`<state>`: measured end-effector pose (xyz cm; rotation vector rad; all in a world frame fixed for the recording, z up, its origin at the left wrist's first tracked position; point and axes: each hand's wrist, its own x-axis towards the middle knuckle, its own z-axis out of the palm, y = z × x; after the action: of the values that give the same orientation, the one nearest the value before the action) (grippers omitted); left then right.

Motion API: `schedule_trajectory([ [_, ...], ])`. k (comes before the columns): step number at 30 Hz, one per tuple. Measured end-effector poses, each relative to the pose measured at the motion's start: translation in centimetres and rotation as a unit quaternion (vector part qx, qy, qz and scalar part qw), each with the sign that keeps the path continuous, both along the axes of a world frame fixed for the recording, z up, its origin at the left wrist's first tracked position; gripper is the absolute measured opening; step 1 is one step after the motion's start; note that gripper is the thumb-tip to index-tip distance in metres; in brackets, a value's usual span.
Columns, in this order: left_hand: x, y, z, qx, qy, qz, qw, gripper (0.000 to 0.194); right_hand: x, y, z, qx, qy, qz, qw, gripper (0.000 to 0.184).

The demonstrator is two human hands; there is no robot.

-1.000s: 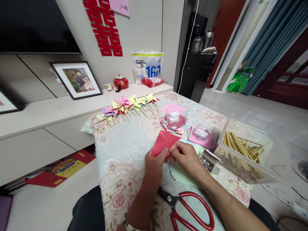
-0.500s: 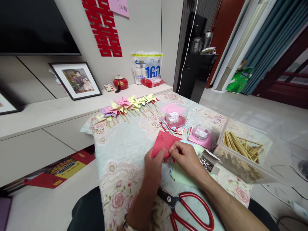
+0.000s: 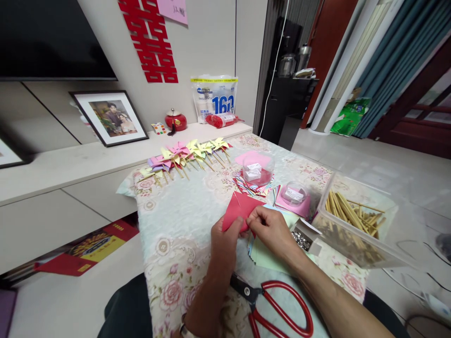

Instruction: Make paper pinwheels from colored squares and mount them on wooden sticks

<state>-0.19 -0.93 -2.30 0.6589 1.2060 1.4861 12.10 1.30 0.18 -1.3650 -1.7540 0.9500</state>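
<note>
Above the flowered tablecloth, a square of red paper [image 3: 241, 207] with a slit from its upper corner is held up between my hands. My left hand [image 3: 227, 237] is closed on its lower left edge, thumb on top. The fingers of my right hand [image 3: 269, 225] pinch the paper's lower right part; what else they may hold is hidden. Beneath my forearms lie red-handled scissors [image 3: 287, 307], their blades partly covered by my left wrist. Under my right hand is a stack of pale green paper [image 3: 266, 256], beside a small box of silver metal pieces [image 3: 301, 240].
Paper pinwheels [image 3: 181, 152] on sticks lie at the table's far left edge. A clear round container [image 3: 259, 169] and a smaller one [image 3: 295, 193] sit on coloured paper. The plastic bin [image 3: 352, 253] at right holds wooden sticks [image 3: 347, 213].
The slit at the top of the red paper looks slightly more open. Both hands keep nearly the same place and grip; the view has shifted a little.
</note>
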Motion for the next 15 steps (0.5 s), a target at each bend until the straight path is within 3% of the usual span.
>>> schedule_trajectory([
  [15, 0.19, 0.03, 0.16, -0.020, 0.023, 0.020, 0.999, 0.023, -0.14, 0.02, -0.04, -0.007, -0.003, -0.002, 1.000, 0.015],
])
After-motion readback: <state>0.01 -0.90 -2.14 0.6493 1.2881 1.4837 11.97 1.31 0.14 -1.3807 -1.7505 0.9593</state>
